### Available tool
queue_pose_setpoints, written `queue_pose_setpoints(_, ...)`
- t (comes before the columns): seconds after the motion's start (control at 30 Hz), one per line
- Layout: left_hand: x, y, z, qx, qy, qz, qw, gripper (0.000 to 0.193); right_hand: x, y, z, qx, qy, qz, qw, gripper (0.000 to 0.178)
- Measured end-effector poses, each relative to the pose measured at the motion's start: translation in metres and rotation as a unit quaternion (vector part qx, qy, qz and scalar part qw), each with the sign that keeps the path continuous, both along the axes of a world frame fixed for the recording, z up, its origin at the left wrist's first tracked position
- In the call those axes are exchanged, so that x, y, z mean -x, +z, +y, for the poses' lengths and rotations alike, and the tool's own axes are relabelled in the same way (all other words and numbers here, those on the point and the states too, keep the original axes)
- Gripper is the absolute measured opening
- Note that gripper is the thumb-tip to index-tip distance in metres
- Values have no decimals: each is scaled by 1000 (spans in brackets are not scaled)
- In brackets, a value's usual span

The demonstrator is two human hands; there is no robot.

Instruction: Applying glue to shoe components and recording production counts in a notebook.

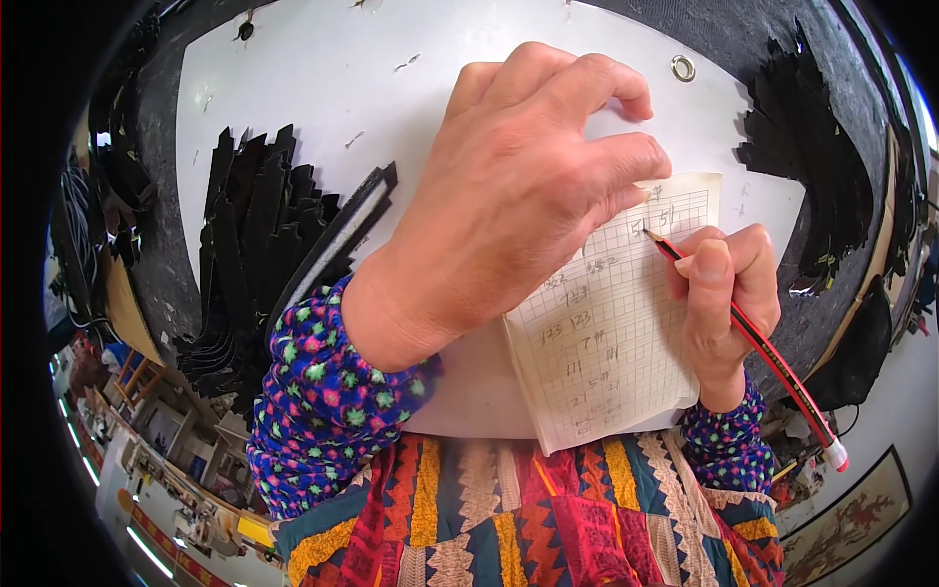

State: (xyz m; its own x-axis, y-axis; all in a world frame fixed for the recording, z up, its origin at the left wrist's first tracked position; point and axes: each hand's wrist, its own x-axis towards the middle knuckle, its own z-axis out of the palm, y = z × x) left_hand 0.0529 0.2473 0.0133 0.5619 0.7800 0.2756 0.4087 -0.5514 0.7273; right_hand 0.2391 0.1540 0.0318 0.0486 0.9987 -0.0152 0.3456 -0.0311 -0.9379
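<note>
My left hand (518, 196) lies over the upper left part of a small squared-paper notebook (611, 333), fingers curled at its top edge, pinning it on a white sheet (323, 88). My right hand (724, 303) grips a red-and-black striped pencil (773, 362) with a white eraser end. The pencil's tip touches the page near its top right, beside handwritten figures. Both sleeves are blue with coloured dots.
Fanned stacks of black flat strips (264, 245) lie on the white sheet to the left, and more black strips (812, 157) sit at the far right. A metal eyelet (683, 67) marks the sheet's top. A patterned multicoloured garment (548, 519) fills the lower edge.
</note>
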Motion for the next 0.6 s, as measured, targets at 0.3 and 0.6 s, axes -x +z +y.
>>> queue_pose_setpoints(0.3, -4, 1, 1, 3, -4, -5, 1000, 16, -2, -1, 0, -22, -21, -18, 999, 23)
queue_pose_setpoints(0.6, -3, 5, 1, -4, -7, 22, 1000, 20, -6, -3, 1, -53, -114, 99, 987, 20)
